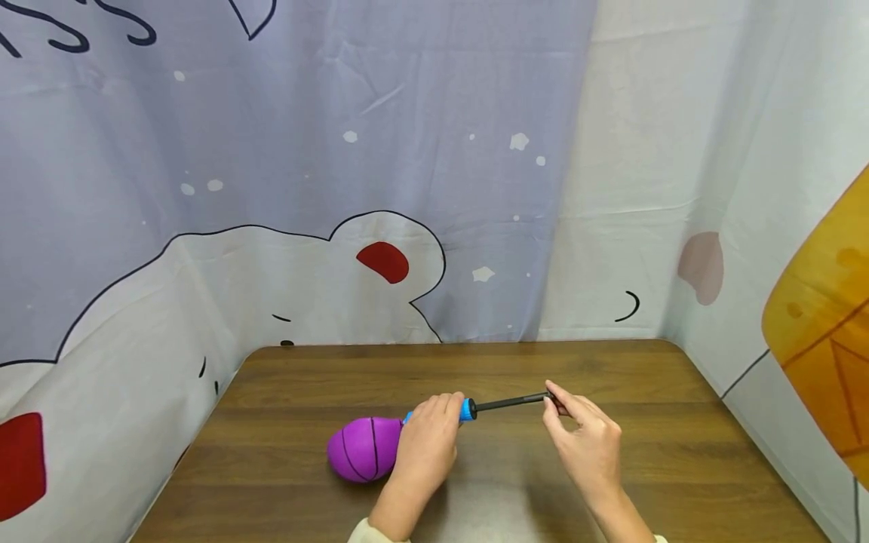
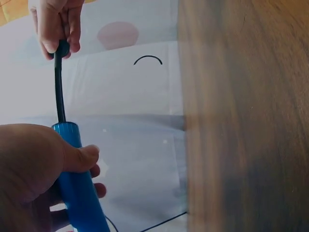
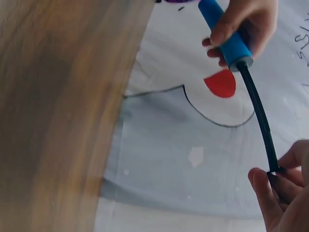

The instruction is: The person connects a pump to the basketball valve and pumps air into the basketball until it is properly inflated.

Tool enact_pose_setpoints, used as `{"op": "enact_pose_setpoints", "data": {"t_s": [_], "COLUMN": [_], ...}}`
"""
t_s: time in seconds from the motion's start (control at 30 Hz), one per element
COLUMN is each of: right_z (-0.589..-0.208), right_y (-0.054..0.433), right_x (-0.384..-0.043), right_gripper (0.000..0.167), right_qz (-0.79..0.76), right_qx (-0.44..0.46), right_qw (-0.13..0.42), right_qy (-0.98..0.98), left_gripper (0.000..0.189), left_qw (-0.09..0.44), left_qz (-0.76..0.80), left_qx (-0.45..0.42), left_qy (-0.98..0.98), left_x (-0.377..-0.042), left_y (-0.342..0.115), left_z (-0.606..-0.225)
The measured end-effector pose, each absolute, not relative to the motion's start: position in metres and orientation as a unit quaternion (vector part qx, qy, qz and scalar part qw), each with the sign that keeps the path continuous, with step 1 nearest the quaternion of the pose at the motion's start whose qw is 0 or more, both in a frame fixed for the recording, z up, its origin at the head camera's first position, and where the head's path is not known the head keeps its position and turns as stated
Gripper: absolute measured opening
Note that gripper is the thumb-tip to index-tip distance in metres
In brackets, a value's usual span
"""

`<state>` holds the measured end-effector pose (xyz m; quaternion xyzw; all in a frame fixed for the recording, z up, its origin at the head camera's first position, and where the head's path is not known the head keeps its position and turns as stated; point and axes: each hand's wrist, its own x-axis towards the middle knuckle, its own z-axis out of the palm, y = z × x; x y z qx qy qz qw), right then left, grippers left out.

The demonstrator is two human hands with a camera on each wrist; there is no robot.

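Observation:
A hand pump with a blue barrel (image 2: 83, 195) is held level above the table, its black rod (image 1: 509, 403) drawn out to the right. My left hand (image 1: 428, 441) grips the barrel, the thumb lying along one side and the fingers curled round the other. At the far end of the rod, my right hand (image 1: 591, 441) pinches the black handle between thumb and fingers, which partly hide it. Left of the left hand is a purple ball (image 1: 363, 450) with black lines, at the pump's other end. The joint between ball and barrel is mostly hidden by the left hand.
Beneath both hands lies a brown wood-grain table (image 1: 292, 377). A printed curtain (image 1: 305, 113) with cartoon shapes hangs behind the table's back edge and along both sides.

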<state>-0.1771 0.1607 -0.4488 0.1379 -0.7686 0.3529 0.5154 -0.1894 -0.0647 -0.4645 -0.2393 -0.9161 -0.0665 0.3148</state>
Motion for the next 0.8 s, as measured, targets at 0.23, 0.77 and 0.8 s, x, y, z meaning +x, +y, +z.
{"op": "enact_pose_setpoints", "data": {"t_s": [0.23,0.77,0.8], "right_z": [-0.461,-0.472,-0.470], "right_y": [0.139,0.107,0.112], "right_x": [-0.176,-0.180,-0.180], "right_gripper": [0.028,0.033,0.032], "right_qz": [0.363,0.383,0.383], "right_qx": [0.146,0.196,0.189], "right_qw": [0.508,0.469,0.469], "right_qy": [-0.767,-0.771,-0.773], "left_gripper": [0.054,0.047,0.047], "left_qw": [0.334,0.321,0.318], "left_qz": [-0.055,-0.083,-0.085], "left_qx": [-0.233,-0.237,-0.239], "left_qy": [-0.912,-0.913,-0.913], "left_x": [-0.190,-0.189,-0.190], "left_y": [-0.060,-0.058,-0.059], "left_z": [-0.467,-0.471,-0.470]}}
